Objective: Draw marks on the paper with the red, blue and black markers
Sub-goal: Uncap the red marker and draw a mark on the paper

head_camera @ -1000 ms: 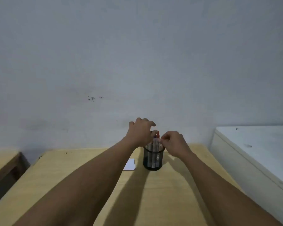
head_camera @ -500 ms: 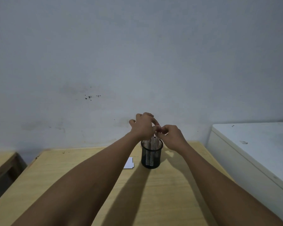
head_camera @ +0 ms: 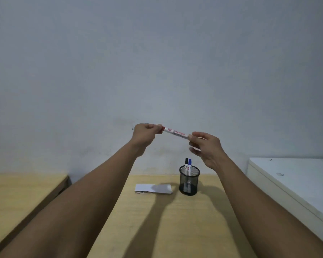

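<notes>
The red marker (head_camera: 176,133), white with red print, is held nearly level in the air in front of the wall. My left hand (head_camera: 145,134) pinches its red-capped end. My right hand (head_camera: 205,146) grips the other end. Below them a black mesh pen cup (head_camera: 189,180) stands on the wooden table (head_camera: 157,224). The black marker (head_camera: 186,162) and the blue marker (head_camera: 190,162) stand upright in the cup. A small white paper (head_camera: 153,188) lies flat just left of the cup.
A white cabinet top (head_camera: 295,181) adjoins the table on the right. A second wooden surface (head_camera: 17,194) sits on the left, separated by a gap. The grey wall rises directly behind the table.
Both hands have risen from the cup's mouth, lifting the red marker out and turning it nearly level. The view has shifted, so the cup and paper appear lower.
</notes>
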A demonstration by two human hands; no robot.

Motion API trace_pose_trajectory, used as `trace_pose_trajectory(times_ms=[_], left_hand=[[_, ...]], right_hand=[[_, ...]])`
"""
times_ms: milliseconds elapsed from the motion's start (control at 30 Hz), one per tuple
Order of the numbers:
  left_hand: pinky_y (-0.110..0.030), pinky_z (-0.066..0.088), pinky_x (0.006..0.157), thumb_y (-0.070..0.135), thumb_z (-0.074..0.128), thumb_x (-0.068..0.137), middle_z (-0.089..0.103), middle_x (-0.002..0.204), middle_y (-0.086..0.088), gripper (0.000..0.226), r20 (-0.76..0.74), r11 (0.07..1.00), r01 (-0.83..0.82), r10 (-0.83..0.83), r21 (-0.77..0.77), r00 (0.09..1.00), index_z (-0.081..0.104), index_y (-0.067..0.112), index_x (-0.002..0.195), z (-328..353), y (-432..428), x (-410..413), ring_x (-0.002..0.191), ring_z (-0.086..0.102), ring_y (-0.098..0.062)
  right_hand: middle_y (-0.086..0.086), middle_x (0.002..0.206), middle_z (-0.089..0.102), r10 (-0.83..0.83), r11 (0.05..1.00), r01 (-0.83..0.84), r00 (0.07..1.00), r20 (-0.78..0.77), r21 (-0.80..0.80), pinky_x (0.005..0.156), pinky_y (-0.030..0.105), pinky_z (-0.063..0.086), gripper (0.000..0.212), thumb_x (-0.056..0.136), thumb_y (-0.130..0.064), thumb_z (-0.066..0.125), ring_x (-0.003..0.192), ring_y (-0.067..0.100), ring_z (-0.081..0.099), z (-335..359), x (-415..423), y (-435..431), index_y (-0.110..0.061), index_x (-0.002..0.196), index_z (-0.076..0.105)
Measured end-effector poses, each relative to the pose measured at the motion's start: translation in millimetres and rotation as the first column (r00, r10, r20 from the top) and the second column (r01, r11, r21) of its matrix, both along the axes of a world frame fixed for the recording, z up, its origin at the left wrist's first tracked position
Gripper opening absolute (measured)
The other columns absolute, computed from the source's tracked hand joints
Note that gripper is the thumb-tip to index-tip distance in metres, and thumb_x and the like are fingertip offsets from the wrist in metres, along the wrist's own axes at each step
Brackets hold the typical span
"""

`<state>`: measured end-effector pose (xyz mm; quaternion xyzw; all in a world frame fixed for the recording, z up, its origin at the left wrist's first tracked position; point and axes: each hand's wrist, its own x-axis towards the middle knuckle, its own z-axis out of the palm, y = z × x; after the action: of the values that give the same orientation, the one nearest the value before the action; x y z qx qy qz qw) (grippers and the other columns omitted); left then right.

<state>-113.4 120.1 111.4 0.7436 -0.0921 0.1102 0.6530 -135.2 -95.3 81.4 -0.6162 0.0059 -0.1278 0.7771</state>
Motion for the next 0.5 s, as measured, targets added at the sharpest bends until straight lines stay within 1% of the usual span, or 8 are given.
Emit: trace_pose_trajectory(times_ms=[67, 100, 133, 200, 267, 333, 433, 500], left_hand=[[-0.030, 0.046, 0.080, 0.025, 0.071, 0.091, 0.077, 0.094, -0.005, 0.021, -0.016, 0.995, 0.043, -0.042, 0.086, 0.999, 0.078, 0.007, 0.097, -3.5, 15.1, -11.6, 0.089, 0.058, -0.020], [-0.028, 0.047, 0.077, 0.025, 0.071, 0.090, 0.077, 0.093, -0.005, 0.021, -0.020, 0.990, 0.057, -0.055, 0.133, 0.998, 0.078, 0.006, 0.097, -6.0, 19.2, -16.1, 0.088, 0.059, -0.020], [-0.026, 0.047, 0.073, 0.024, 0.071, 0.090, 0.076, 0.091, -0.004, 0.021, -0.013, 0.983, 0.065, -0.064, 0.174, 0.998, 0.077, 0.005, 0.096, -7.9, 21.0, -21.0, 0.085, 0.059, -0.018], [-0.022, 0.046, 0.067, 0.026, 0.069, 0.092, 0.075, 0.091, -0.003, 0.021, 0.019, 0.973, 0.059, -0.065, 0.224, 0.998, 0.076, 0.006, 0.097, -8.8, 20.3, -31.7, 0.081, 0.058, -0.016], [-0.022, 0.048, 0.066, 0.028, 0.066, 0.094, 0.075, 0.093, -0.005, 0.025, 0.063, 0.971, 0.040, -0.056, 0.237, 0.996, 0.075, 0.005, 0.100, -11.1, 19.9, -35.2, 0.080, 0.059, -0.016], [-0.027, 0.051, 0.072, 0.034, 0.061, 0.097, 0.074, 0.093, -0.005, 0.029, 0.099, 0.966, 0.026, -0.054, 0.259, 0.994, 0.074, 0.008, 0.101, -13.2, 22.0, -39.4, 0.082, 0.061, -0.019], [-0.048, 0.048, 0.092, 0.053, 0.040, 0.095, 0.073, 0.085, 0.008, 0.042, 0.158, 0.926, -0.057, -0.003, 0.373, 0.987, 0.070, 0.024, 0.087, -21.4, 22.6, -35.3, 0.088, 0.065, -0.020], [-0.045, 0.038, 0.092, 0.047, 0.029, 0.101, 0.065, 0.079, 0.011, 0.047, 0.196, 0.855, -0.167, 0.077, 0.492, 0.977, 0.065, 0.021, 0.085, -23.0, 20.1, -36.9, 0.083, 0.059, -0.014]], right_hand=[[0.011, 0.086, 0.067, 0.024, 0.954, -0.041, 0.998, 0.062, 0.297, 0.067, 0.027, 0.060, 0.018, 0.085, 0.001, 0.077, 0.069, 0.017, 0.064, 7.6, -4.3, 12.6, -0.002, 0.101, 0.067], [0.010, 0.084, 0.066, 0.054, 0.929, -0.081, 0.995, 0.086, 0.362, 0.067, 0.025, 0.060, 0.014, 0.087, 0.002, 0.075, 0.069, 0.016, 0.064, 10.2, -6.4, 20.7, -0.001, 0.097, 0.067], [0.009, 0.082, 0.065, 0.094, 0.918, -0.125, 0.991, 0.100, 0.376, 0.069, 0.025, 0.060, 0.010, 0.088, 0.001, 0.073, 0.071, 0.015, 0.063, 11.9, -9.0, 29.8, 0.000, 0.096, 0.067], [0.009, 0.081, 0.067, 0.161, 0.936, -0.182, 0.983, 0.092, 0.300, 0.073, 0.027, 0.060, 0.008, 0.090, 0.000, 0.072, 0.072, 0.016, 0.064, 12.6, -14.0, 49.0, 0.001, 0.097, 0.069], [0.009, 0.080, 0.069, 0.175, 0.958, -0.187, 0.982, 0.074, 0.218, 0.067, 0.025, 0.060, 0.007, 0.090, -0.003, 0.073, 0.068, 0.015, 0.065, 10.3, -16.1, 64.0, 0.000, 0.096, 0.070], [0.010, 0.078, 0.070, 0.167, 0.959, -0.179, 0.983, 0.070, 0.219, 0.061, 0.022, 0.059, 0.005, 0.090, -0.004, 0.073, 0.064, 0.014, 0.066, 7.9, -15.7, 72.9, -0.001, 0.094, 0.071], [0.009, 0.077, 0.070, 0.176, 0.952, -0.189, 0.982, 0.075, 0.242, 0.060, 0.021, 0.059, 0.005, 0.091, -0.004, 0.073, 0.062, 0.013, 0.067, 3.7, -13.5, 78.9, -0.001, 0.093, 0.071], [0.010, 0.078, 0.070, 0.188, 0.948, -0.203, 0.979, 0.085, 0.244, 0.061, 0.022, 0.059, 0.004, 0.091, -0.004, 0.073, 0.062, 0.013, 0.068, 0.1, -11.3, 81.8, -0.001, 0.093, 0.071]])
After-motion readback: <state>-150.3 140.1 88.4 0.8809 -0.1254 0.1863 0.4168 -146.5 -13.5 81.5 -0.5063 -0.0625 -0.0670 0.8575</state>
